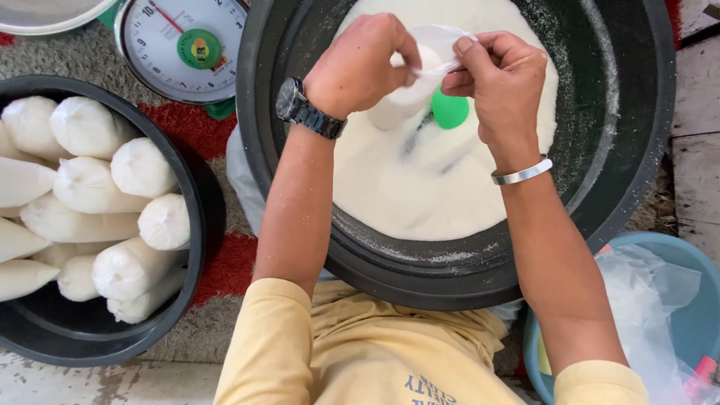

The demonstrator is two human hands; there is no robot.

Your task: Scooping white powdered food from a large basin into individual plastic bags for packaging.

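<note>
Clear plastic bag point(409, 90), partly filled with white powder, is what we see pinched at its open mouth by both hands near the top centre of the frame. Our left hand point(364, 64), with one black wristwatch point(307, 111) on its wrist, is closed around the bag's upper edge and side; our right hand point(499, 82), wearing one silver metal bangle point(523, 173), grips the bag's twisted neck between thumb and fingertips. The bag hangs just above the white granular powder point(435, 187) that fills one large round black plastic tub point(622, 150) in the upper middle of the frame. One green plastic scoop point(450, 111) lies in the powder, directly under our hands and partly hidden by the bag.

At the left edge sits a second, smaller black round basin point(97, 337) holding filled, tied white bags point(90, 127); we count roughly thirteen, though some are cut off by the frame. One round white dial weighing scale point(184, 45) stands at the upper left. At the lower right, one blue plastic bowl point(701, 315) holds crumpled clear plastic sheets point(645, 300); we cannot count those.
</note>
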